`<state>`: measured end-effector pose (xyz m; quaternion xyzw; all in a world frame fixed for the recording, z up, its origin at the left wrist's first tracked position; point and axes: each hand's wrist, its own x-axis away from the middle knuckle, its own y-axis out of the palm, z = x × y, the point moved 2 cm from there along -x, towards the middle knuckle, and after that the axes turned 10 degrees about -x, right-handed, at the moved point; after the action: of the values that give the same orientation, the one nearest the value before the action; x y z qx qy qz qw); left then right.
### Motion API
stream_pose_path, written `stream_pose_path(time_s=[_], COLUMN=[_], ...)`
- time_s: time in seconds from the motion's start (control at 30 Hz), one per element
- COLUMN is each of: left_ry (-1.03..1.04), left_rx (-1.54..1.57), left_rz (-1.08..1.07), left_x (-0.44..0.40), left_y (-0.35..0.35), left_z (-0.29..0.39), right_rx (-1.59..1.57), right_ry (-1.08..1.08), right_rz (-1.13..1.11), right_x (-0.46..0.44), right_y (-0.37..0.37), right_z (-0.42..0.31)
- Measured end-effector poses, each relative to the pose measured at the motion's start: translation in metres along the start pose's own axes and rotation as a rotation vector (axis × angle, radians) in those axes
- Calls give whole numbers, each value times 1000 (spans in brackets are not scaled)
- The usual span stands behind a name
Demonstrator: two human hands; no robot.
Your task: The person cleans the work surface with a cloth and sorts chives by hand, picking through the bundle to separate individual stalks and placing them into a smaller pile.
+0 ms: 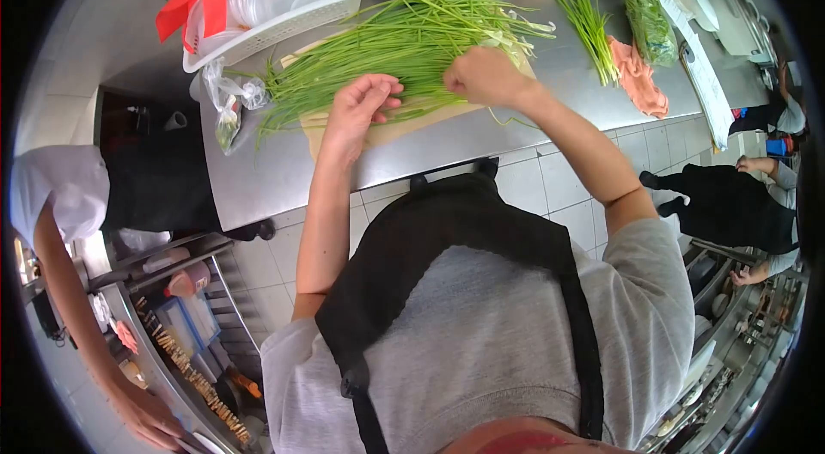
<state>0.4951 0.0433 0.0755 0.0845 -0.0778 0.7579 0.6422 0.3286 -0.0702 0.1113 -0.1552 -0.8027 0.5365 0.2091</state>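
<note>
A wide pile of long green spring onions lies across a brown board on the steel table. My left hand is at the near edge of the pile, thumb and fingers curled together; whatever is between them is too small to make out. Over the pile's right part, close to the white root ends, my right hand is closed with its knuckles up. Stalks run in under its fingers, which are partly hidden.
A white basket with plastic containers stands behind left, a plastic bag in front of it. To the right lie another bunch of spring onions, a pink cloth and bagged greens. Co-workers stand at left and right.
</note>
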Motion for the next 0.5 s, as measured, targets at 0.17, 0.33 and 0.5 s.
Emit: stream_pose_path(time_s=[0.17, 0.33, 0.5], left_ry=[2, -33, -44], left_rx=[-11, -174, -218], left_rz=[34, -246, -317], left_x=[0, 2, 4], left_y=[0, 7, 17], left_z=[-2, -3, 1], right_rx=[217, -49, -380], right_ry=[13, 12, 94], right_rz=[163, 281, 636], right_x=[4, 10, 13], right_y=[32, 9, -54], right_z=[14, 12, 30])
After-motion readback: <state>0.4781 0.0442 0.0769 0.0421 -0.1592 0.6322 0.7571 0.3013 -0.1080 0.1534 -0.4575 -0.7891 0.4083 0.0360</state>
